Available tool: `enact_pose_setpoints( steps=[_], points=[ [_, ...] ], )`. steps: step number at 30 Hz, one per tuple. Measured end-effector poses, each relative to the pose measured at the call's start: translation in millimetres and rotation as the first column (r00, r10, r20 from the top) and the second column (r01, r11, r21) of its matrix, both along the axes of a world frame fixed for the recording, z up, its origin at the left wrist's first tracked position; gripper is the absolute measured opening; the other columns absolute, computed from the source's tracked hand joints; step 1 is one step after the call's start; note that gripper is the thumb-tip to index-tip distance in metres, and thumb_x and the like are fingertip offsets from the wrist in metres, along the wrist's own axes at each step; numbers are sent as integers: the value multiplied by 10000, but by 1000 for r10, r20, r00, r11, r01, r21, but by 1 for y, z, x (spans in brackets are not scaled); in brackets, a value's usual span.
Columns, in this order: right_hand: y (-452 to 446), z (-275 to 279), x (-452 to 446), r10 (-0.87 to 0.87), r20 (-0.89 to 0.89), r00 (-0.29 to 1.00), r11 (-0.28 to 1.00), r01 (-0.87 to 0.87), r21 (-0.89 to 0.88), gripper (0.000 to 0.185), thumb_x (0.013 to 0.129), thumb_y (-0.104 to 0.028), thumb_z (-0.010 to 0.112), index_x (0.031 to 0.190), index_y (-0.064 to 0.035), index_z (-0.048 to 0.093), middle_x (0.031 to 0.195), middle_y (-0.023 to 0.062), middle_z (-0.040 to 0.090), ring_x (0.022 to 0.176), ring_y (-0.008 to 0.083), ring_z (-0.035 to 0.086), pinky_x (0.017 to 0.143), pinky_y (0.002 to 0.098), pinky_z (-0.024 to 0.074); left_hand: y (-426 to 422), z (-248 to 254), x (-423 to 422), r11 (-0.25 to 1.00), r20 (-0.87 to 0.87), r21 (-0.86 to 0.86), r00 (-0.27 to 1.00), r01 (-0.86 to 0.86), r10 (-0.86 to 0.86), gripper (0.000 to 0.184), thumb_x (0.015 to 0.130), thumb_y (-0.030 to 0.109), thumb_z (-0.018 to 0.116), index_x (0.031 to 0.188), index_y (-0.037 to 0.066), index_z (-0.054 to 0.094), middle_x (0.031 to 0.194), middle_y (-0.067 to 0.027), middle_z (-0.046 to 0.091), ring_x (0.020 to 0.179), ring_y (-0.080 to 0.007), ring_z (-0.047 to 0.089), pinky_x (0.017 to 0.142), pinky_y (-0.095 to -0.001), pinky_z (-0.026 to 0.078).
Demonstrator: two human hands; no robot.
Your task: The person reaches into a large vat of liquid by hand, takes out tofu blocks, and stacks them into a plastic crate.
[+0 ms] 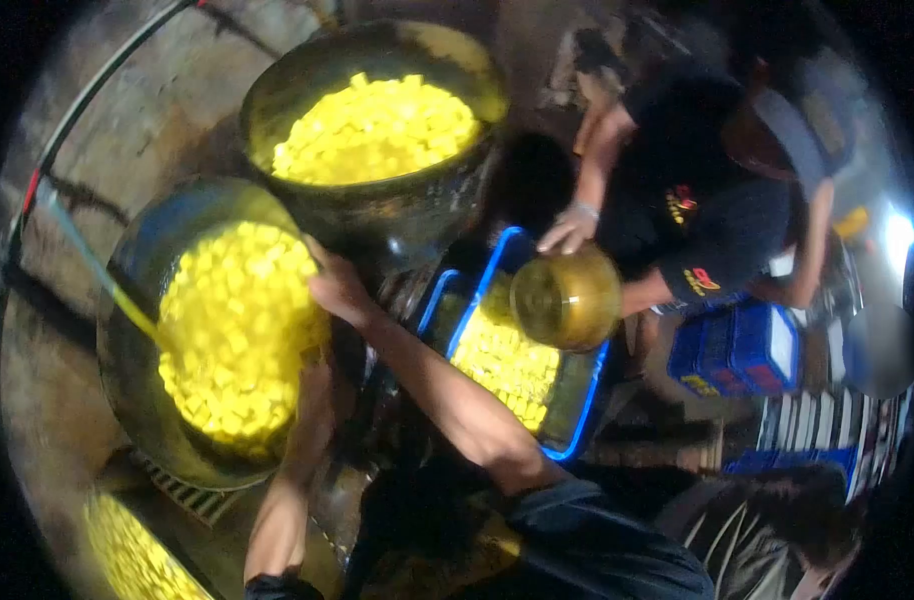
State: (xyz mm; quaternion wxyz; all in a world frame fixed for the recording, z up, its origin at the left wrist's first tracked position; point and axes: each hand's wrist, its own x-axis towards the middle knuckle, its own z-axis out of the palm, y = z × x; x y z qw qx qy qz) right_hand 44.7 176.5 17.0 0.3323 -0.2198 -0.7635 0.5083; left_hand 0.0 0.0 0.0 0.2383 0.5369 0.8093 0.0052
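Many yellow pieces (232, 300), block-like and crowded together, lie in the near pot (127, 400), a wide dark vessel at the left; motion blur softens the mass toward its right edge. The right hand (339, 288) is at the right side of this pot, its fingers curled; whether they grip the rim or some other object cannot be told. The left hand (315, 368), lower on the same side, merges with the yellow blur, so that its fingers are hidden and their state cannot be told. A stick (97, 262), pale blue above and yellow below, slants into the pot, its lower end lost among the pieces. Beyond stands the far pot (427, 215), also holding a heap of yellow pieces. At lower left, a further yellow batch (142, 550) is cut off by the dark border of the view. To the right, a blue-rimmed tub (589, 395) contains more pieces, partly covered by a brass-coloured bowl (567, 298). A co-worker's hand (572, 228) touches the bowl's rim; the other forearm passes out of sight behind it. Farther right are blue crates (732, 350), with indistinct markings. At lower right, another person (767, 525) is only partly visible, in shadow.
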Motion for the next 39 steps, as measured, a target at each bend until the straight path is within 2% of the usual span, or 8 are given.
enact_pose_setpoints(
  steps=[4,8,11,15,25,30,36,39],
  points=[
    [-140,-99,53,-299,-28,954,934,298,199,667,848,-185,550,1402,-1,226,1393,245,323,1297,355,327,1064,370,274,-136,-64,57,849,-155,491,979,193,-132,628,727,100,580,1284,-94,364,1196,-326,467,1086,-452,471,979,-466,379],
    [-225,-95,3,-417,-40,908,908,418,28,757,852,-237,555,1425,-17,113,1454,270,147,1342,420,167,1101,399,185,-204,-45,33,964,-265,179,953,195,-144,444,762,105,568,1178,-31,491,1103,-207,538,990,-332,535,885,-401,419],
    [-204,-91,31,-126,246,961,989,142,-51,497,804,-125,532,1264,-16,379,1112,250,568,1041,378,558,872,410,458,-216,-101,50,794,-918,-143,220,590,-329,265,839,154,473,1059,66,592,959,-70,589,889,-207,539,746,-357,431],
    [-248,-79,108,-47,251,967,999,44,17,635,844,-180,527,1408,-86,250,1187,273,526,1093,377,535,890,396,452,-232,-23,136,998,-86,-2,994,-70,70,411,840,136,491,1218,-25,465,890,-176,652,915,-351,611,896,-411,441],
    [-258,-47,131,-316,150,937,879,230,417,583,791,-89,605,1303,16,349,1211,250,474,1138,383,472,939,399,389,-244,-45,55,879,691,-123,596,-460,409,413,871,244,529,1245,69,505,1050,-167,629,920,-324,618,910,-408,430],
    [-234,-43,49,46,274,961,912,-153,381,149,755,-82,603,890,-23,586,885,134,618,861,369,589,752,433,471,-208,-226,-32,899,-40,432,997,72,-61,398,775,128,564,1160,27,555,1049,-204,615,964,-344,600,872,-395,456],
    [-205,-156,-53,67,983,172,632,-770,91,327,772,-194,620,1070,-65,578,1015,134,618,1023,309,565,881,380,450,-195,-269,-48,926,100,377,994,6,-47,304,799,146,553,1079,33,587,994,-183,626,920,-317,606,844,-395,464],
    [-206,-236,-60,-79,976,201,703,-683,197,328,775,-176,608,1080,-60,573,1022,131,622,1026,293,569,908,389,440,-199,-273,-55,963,167,268,985,-4,-42,255,813,157,546,1030,36,606,960,-170,632,894,-300,610,827,-395,468]
  ],
)
